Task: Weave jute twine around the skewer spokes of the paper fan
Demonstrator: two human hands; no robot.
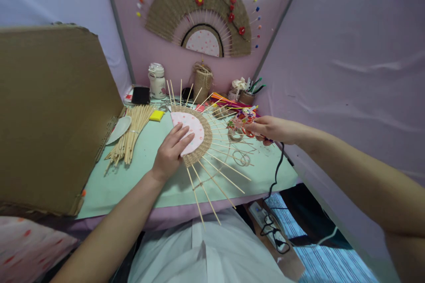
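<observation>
My left hand (172, 149) lies flat with fingers spread on the pink dotted centre (191, 124) of a half-made fan, whose woven twine band (202, 150) carries several bamboo sticks (219, 172) fanning outward. My right hand (270, 130) is closed round a tool with a patterned pink body (241, 123) and a black cord (275, 172) that runs off the table's front edge; it looks like a glue gun. Loose twine loops (242, 157) lie between the two hands on the green mat (133, 177).
A bundle of bamboo sticks (131, 135) and a yellow block (156, 115) lie left. A large cardboard sheet (49, 115) stands at the left edge. Jars and a twine spool (202, 80) line the back. A finished fan (199, 11) hangs on the pink wall.
</observation>
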